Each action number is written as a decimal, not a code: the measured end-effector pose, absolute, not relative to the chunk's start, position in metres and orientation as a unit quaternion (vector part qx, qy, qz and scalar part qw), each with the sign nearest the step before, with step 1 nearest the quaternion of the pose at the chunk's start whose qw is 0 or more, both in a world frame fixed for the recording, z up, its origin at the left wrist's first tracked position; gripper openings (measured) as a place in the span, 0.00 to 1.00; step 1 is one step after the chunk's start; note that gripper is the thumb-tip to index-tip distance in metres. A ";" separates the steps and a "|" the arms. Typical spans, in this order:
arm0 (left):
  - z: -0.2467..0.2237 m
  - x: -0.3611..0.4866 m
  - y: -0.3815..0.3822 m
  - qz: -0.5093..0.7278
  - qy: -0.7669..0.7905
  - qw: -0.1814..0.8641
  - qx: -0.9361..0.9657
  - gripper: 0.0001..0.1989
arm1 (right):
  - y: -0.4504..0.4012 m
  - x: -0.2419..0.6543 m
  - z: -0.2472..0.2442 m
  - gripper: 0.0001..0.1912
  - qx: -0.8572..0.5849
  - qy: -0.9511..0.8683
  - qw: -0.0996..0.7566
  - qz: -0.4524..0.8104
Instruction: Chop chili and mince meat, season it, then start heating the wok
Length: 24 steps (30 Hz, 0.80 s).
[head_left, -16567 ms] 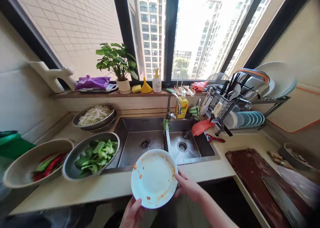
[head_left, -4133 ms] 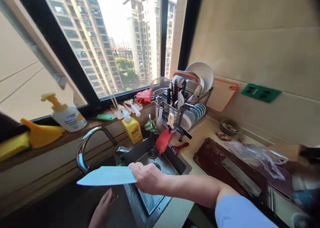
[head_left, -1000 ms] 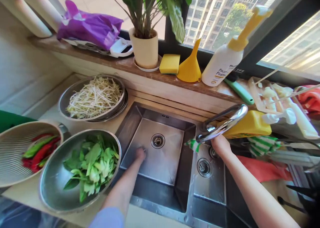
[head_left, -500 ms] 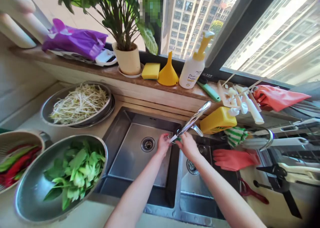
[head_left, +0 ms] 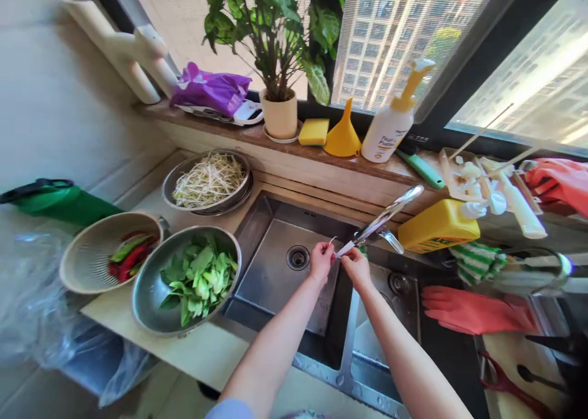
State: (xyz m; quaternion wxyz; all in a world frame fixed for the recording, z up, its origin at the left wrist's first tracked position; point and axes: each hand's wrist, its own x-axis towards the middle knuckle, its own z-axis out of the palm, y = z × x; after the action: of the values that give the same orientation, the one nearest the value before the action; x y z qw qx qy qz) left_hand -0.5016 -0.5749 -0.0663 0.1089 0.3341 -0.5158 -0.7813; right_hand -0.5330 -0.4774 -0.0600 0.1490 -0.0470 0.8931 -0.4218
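Both hands meet under the tip of the faucet spout [head_left: 386,220], over the divider between the two basins of the steel sink [head_left: 275,272]. The left hand [head_left: 321,261] has its fingers [head_left: 327,252] curled together just below the spout's end, and the right hand [head_left: 356,266] has its fingers bunched right beside them, touching or nearly touching the spout tip; whether either pinches anything I cannot tell. Just left of the fingers lies the left basin's drain [head_left: 298,257]. Farther left on the surface sit a steel bowl of green leaves [head_left: 193,278], a beige colander of red and green peppers [head_left: 110,256] and a steel bowl of bean sprouts [head_left: 209,179]. Right of the fingers are a yellow dish-soap bottle [head_left: 436,229], a striped cloth [head_left: 473,261] and a coral rubber glove [head_left: 473,309]. Beyond the fingers, the window ledge carries a potted plant [head_left: 280,109], a yellow sponge [head_left: 313,132], a yellow funnel [head_left: 343,137] and a white pump bottle [head_left: 388,131].
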 end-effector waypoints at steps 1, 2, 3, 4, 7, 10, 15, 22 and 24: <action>-0.064 -0.501 -0.576 -0.772 -0.527 0.128 0.331 0.09 | -0.479 -0.533 -0.063 0.12 -0.039 0.892 0.153 -0.423; -0.062 -0.499 -0.579 -0.755 -0.554 0.151 0.317 0.08 | -0.482 -0.533 -0.065 0.12 -0.040 0.892 0.164 -0.420; -0.061 -0.497 -0.584 -0.726 -0.599 0.169 0.293 0.07 | -0.484 -0.532 -0.067 0.12 -0.050 0.891 0.179 -0.414; -0.062 -0.493 -0.590 -0.679 -0.663 0.169 0.266 0.06 | -0.487 -0.532 -0.068 0.11 -0.065 0.891 0.195 -0.406; -0.069 -0.471 -0.611 -0.494 -0.834 0.083 0.229 0.04 | -0.490 -0.533 -0.060 0.05 -0.125 0.891 0.230 -0.371; -0.075 -0.442 -0.627 -0.407 -0.877 0.020 0.256 0.03 | -0.478 -0.542 -0.032 0.05 -0.194 0.917 0.212 -0.276; -0.039 -0.411 -0.663 -0.340 -0.920 0.065 0.182 0.06 | -0.428 -0.583 0.009 0.17 -0.262 0.956 -0.128 -0.011; 0.057 -0.417 -0.780 -0.235 -0.908 0.237 0.255 0.09 | -0.390 -0.614 -0.033 0.37 -0.115 0.991 -0.061 -0.027; 0.074 -0.427 -0.814 -0.214 -0.900 0.243 0.293 0.09 | -0.389 -0.613 -0.038 0.37 -0.135 0.989 -0.038 -0.046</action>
State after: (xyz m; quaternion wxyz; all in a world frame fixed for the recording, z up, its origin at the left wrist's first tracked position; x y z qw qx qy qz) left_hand -0.4268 -0.8139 0.0743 0.2426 0.2928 -0.8998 -0.2138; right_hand -0.6128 -0.3890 -0.0379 -0.0384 -0.1351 0.9890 -0.0459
